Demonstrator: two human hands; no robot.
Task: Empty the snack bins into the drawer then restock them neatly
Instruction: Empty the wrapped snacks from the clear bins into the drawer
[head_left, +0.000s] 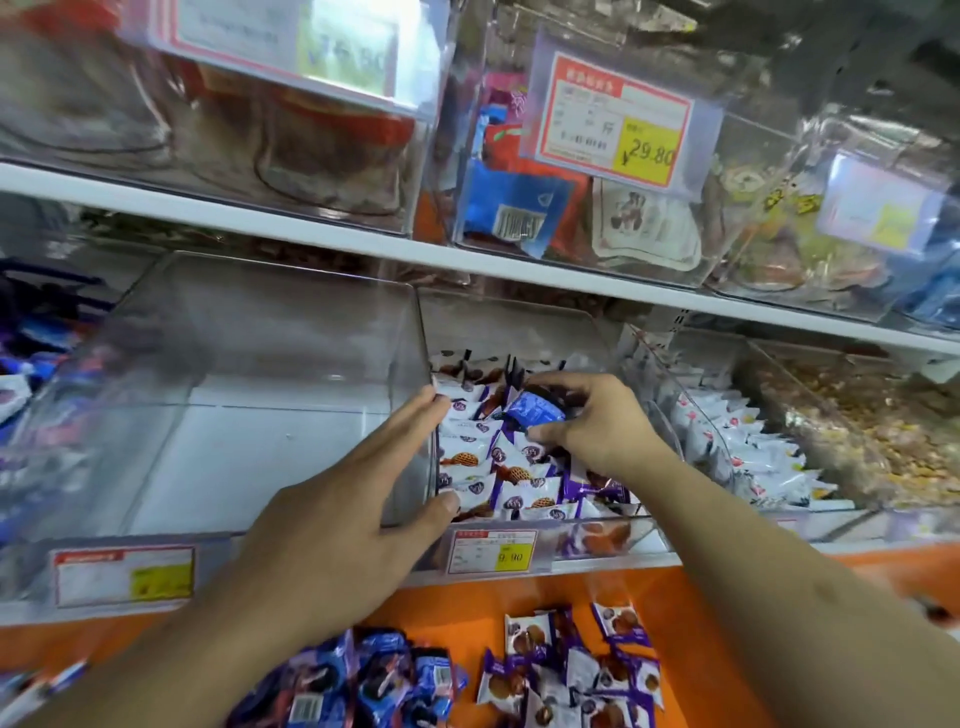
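Right hand pinching 1 blue packet (535, 413) over the middle snack bin (613, 525); left hand on the bin divider.

I see my left hand (353, 519) spread, straight fingers resting against the clear wall between the bare left bin (218, 332) and the middle bin. My right hand (597, 421) curls thumb and fingers round the blue packet, just above rows of white-and-purple waffle packets (498, 467). Near me, on the orange drawer (691, 613), lie 2 loose heaps: blue packets (384, 675) left, purple-and-white waffle packets (582, 670) right. Yellow price tags (514, 556) front the bins.
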